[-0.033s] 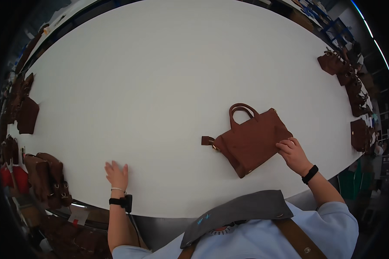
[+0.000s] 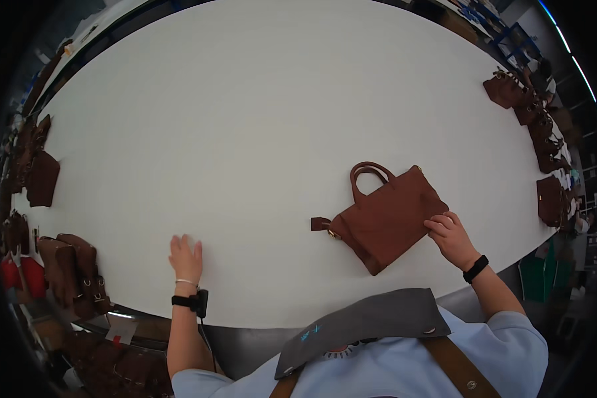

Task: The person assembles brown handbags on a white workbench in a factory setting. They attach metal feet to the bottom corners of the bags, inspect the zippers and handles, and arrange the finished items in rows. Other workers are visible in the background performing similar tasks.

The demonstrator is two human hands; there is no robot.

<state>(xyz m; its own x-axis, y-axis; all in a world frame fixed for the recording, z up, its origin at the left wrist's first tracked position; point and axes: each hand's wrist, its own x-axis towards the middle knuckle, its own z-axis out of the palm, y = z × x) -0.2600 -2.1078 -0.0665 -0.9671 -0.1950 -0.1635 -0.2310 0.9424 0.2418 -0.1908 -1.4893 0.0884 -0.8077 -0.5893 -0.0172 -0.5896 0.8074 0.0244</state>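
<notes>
A brown handbag (image 2: 391,222) lies tilted on the white table, right of the middle. Its twin handles point away from me, and a small tab with a gold-coloured fitting sticks out at its left corner. My right hand (image 2: 448,237) grips the bag's right lower edge, thumb and fingers bent around it. My left hand (image 2: 186,259) is over the table at the near left, well apart from the bag. Its fingers are spread and nothing is in it.
Brown bags (image 2: 66,268) stand at the table's near left edge, with another brown bag (image 2: 43,178) farther up that side. A row of brown bags (image 2: 540,139) lines the right edge. The white table (image 2: 245,119) spreads between them.
My left hand has moved slightly to the right and away from me. The handbag has shifted a little, while my right hand keeps its grip on the edge.
</notes>
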